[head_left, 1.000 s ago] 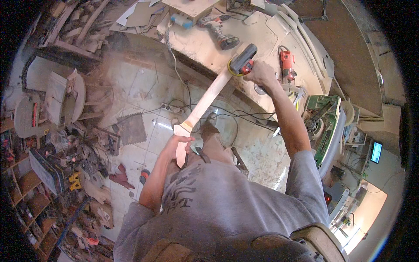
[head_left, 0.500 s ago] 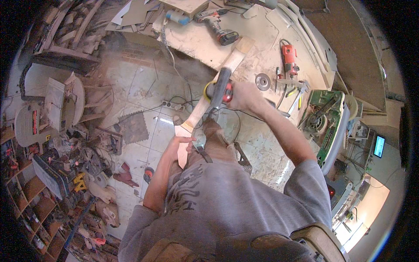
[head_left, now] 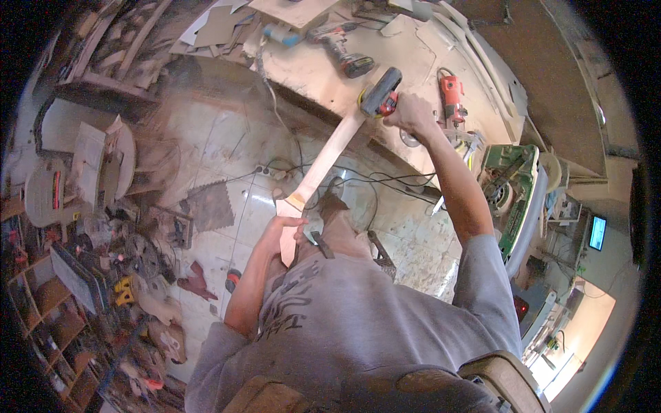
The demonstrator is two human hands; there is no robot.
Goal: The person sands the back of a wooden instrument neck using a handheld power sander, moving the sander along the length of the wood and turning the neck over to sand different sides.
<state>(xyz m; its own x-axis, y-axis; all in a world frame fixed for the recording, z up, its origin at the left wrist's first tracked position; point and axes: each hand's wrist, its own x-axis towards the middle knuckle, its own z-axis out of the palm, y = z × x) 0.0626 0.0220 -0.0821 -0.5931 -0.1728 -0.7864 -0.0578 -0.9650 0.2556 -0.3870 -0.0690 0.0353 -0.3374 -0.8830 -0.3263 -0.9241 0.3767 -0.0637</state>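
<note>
A long pale wooden piece point(head_left: 332, 153), shaped like an instrument neck with a wider, pointed near end, slants from my lap to the workbench edge. My left hand point(head_left: 284, 230) is closed around its wide near end, by my thigh. At the far end, my right hand point(head_left: 412, 113) grips a black-and-red hand-held power tool point(head_left: 381, 93) with a bit of yellow at its edge. The tool sits over the wood's far end and hides it; I cannot make out its working face. Fine dust hazes the air to the left.
On the workbench point(head_left: 303, 65) lie a cordless drill point(head_left: 344, 51), a red rotary power tool point(head_left: 452, 100) and a blue-ended tool point(head_left: 281, 34). Cables point(head_left: 385, 177) cross the tiled floor. A green machine point(head_left: 509, 186) stands at right; cluttered shelves point(head_left: 55, 330) fill the lower left.
My right hand has carried the power tool up along the wood, away from me, from its middle to its far end. My left hand keeps its hold in nearly the same place.
</note>
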